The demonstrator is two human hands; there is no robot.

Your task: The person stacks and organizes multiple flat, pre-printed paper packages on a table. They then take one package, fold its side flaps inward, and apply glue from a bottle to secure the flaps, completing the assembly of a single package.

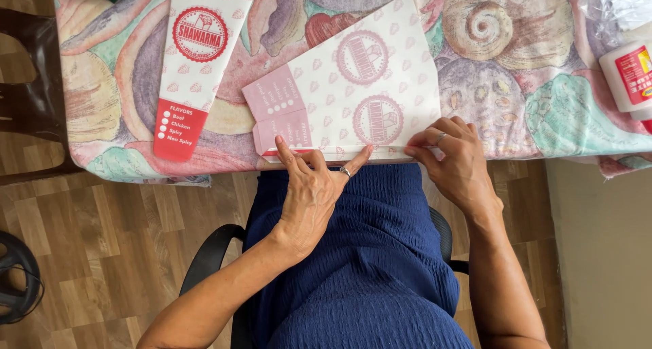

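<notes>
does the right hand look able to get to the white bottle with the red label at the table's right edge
Probably yes. The right hand presses the paper sheet at the table's near edge, and the white bottle stands further right on the tablecloth. Nothing lies between them, but the hand would have to let go of the sheet.

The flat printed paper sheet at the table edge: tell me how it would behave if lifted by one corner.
The paper sheet would probably droop and bend, since it looks thin and already carries folds. It likely weighs little. Both hands, left hand and right hand, press its near edge flat, suggesting it might spring or slide on the tablecloth.
</notes>
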